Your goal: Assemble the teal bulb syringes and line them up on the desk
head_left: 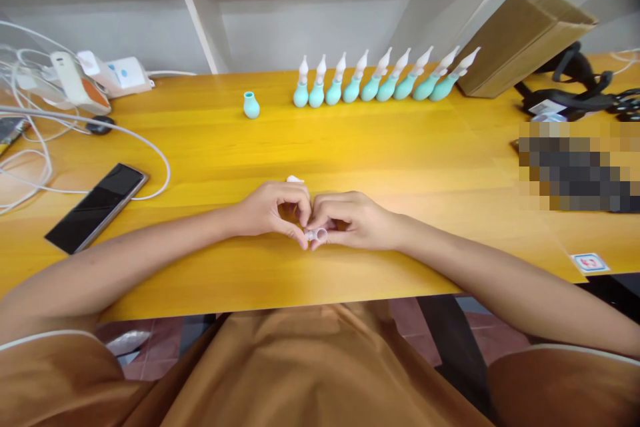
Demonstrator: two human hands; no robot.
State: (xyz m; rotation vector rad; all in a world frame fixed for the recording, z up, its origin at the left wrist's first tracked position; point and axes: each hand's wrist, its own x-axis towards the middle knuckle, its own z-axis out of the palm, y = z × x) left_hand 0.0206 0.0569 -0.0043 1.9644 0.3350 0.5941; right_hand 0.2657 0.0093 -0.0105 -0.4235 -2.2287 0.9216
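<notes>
Pinching a tiny clear plastic piece (316, 235) w/ both hands, that's what you've got going on at the near-middle of the yellow table (400, 160). Your left hand (273, 208) and right hand (350, 219) are pressed together knuckle to knuckle, fingers curled in tight, thumbs and fingertips closed on the clear bit from either side. It sits just above the tabletop, right between the two hands, prob touching both. Can't tell its exact shape, too small.

Just behind your left hand there's a small white tip (295, 179) lying on the table, partly hidden by your fingers.

Far side: a row of nine teal bulbs w/ white nozzles (385, 77) standing upright along the back edge, packed side by side. One lone teal bulb (251, 105) w/o a nozzle stands a bit left of the row.

Left side: a black phone (97, 206) lying flat, white cables (150, 154) looping around it, and a white charger thing (123, 74) further back. Far right there's a cardboard box (525, 37) tilted against the wall, black straps (575, 87) next to it, and a small sticker (590, 262) near the right table edge.
</notes>
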